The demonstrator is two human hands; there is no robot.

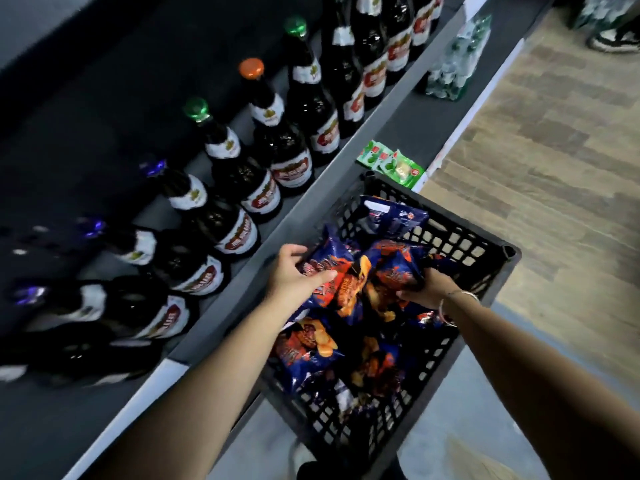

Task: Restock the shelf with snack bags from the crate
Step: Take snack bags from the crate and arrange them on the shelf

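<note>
Both hands reach into a black crate of blue snack bags: left hand grips one bag, right hand clutches another bag.

the crate sits right of the shelf, snack bags piled in it. bottles stand in rows on the shelf's left. packets lie on the shelf just beyond the crate, a pack farther along.

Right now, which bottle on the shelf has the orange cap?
The orange-capped bottle stands in the back row, between two green-capped ones; the nearer bottles have purple caps.
</note>
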